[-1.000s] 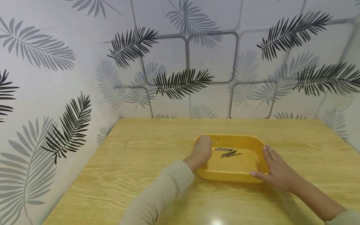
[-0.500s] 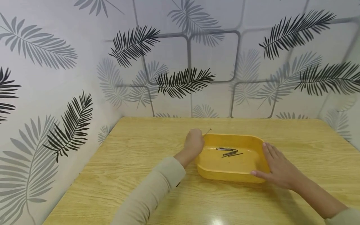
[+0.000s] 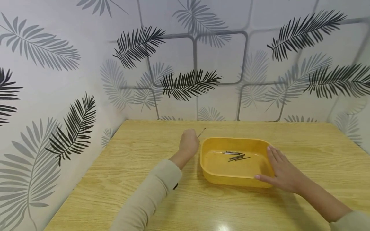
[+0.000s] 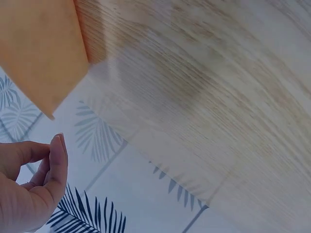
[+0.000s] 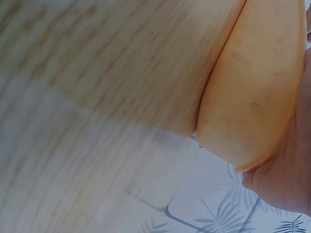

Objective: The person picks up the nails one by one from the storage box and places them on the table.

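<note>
A yellow plastic tray (image 3: 219, 168) sits on the table, with several dark nails (image 3: 236, 157) lying loosely together on its floor. Left of the tray, my left hand (image 3: 189, 142) pinches a single nail (image 3: 201, 132) whose head sticks out up and to the right. In the left wrist view the thumb and fingertips of that hand (image 4: 36, 179) meet, and the nail cannot be made out. My right hand (image 3: 284, 173) rests on the tray's right end, fingers straight along the rim and thumb on the near edge. The right wrist view shows it against the tray's outer wall (image 5: 252, 87).
The wood-grain table (image 3: 144, 141) reaches back to a wall (image 3: 173, 64) papered with feather-like leaves. A small dark object (image 3: 175, 186) peeks out beside the left sleeve, mostly hidden by it.
My left hand has come out of the tray over its left side, carrying a nail leftward. The right hand has stayed on the tray, which has hardly moved.
</note>
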Demonstrator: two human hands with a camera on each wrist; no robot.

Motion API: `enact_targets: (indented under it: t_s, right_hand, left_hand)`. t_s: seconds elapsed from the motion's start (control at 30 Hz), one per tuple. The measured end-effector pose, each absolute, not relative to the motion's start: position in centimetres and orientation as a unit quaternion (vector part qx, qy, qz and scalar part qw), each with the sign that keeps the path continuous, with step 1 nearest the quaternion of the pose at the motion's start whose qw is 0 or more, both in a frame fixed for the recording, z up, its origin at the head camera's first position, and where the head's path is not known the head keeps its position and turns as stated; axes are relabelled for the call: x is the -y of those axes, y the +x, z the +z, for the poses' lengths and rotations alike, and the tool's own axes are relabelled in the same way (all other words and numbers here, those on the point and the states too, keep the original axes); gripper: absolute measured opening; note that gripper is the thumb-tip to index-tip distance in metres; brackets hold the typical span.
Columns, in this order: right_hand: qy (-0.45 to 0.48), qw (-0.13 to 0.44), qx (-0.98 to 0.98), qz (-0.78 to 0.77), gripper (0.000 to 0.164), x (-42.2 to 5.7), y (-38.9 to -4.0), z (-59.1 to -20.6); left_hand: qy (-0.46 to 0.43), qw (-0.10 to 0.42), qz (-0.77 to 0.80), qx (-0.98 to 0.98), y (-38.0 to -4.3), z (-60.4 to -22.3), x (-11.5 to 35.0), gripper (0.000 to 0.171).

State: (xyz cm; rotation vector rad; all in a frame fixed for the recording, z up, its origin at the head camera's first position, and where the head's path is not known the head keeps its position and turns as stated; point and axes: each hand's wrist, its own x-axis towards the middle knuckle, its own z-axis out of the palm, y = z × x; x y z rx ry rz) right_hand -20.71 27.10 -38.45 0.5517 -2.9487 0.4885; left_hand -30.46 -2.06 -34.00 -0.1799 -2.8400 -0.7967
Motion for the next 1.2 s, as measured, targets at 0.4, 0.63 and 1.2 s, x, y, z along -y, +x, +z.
enact_targets:
  t_s: [0.4,0.63,1.2]
  right_hand:
    - [0.172,0.035,0.966,0.191,0.101,-27.0,-20.8,-38.6]
    - [0.169,0.029,0.964,0.202,0.102,-27.0,-20.7,-38.7]
    - [0.168,0.033,0.961,0.216,0.104,-27.0,-20.7,-38.8]
  left_hand:
    - [-0.011,0.091,-0.269,0.959,-31.2,-34.7,4.4,0.010]
    - [0.002,0.082,-0.273,0.959,-31.5,-35.4,5.6,0.010]
    - [0.051,0.059,-0.268,0.960,-31.9,-36.4,7.6,0.009]
